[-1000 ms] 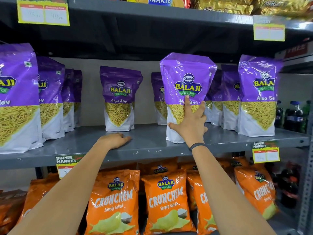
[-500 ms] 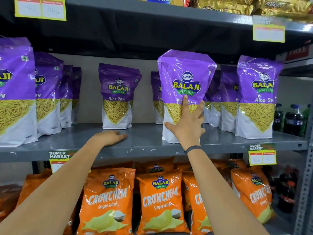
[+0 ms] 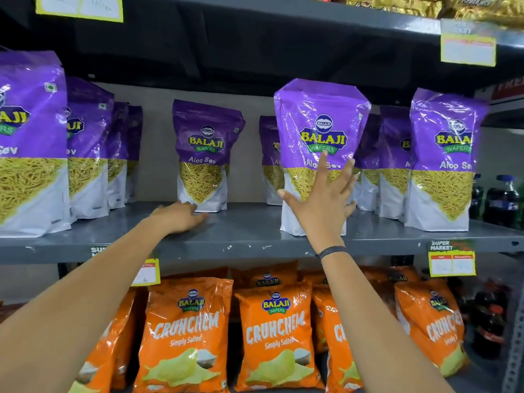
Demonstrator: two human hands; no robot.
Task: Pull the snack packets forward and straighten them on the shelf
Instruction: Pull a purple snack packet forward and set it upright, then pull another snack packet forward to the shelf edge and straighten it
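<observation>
Purple Balaji Aloo Sev packets stand on a grey metal shelf. One packet stands upright near the front edge. My right hand lies flat against its lower front with the fingers spread, thumb at its left edge. Another packet stands further back in the middle. My left hand rests palm down on the shelf, fingertips touching that packet's base. More packets stand at the front left and front right, with others behind them.
Orange Crunchem packets fill the shelf below. Dark bottles stand at the far right. Price tags hang from the shelf edges. The upper shelf hangs low over the purple packets' tops.
My left hand has slid deeper along the shelf to the base of the middle packet. My right hand's fingers have spread out from their grip on the front packet.
</observation>
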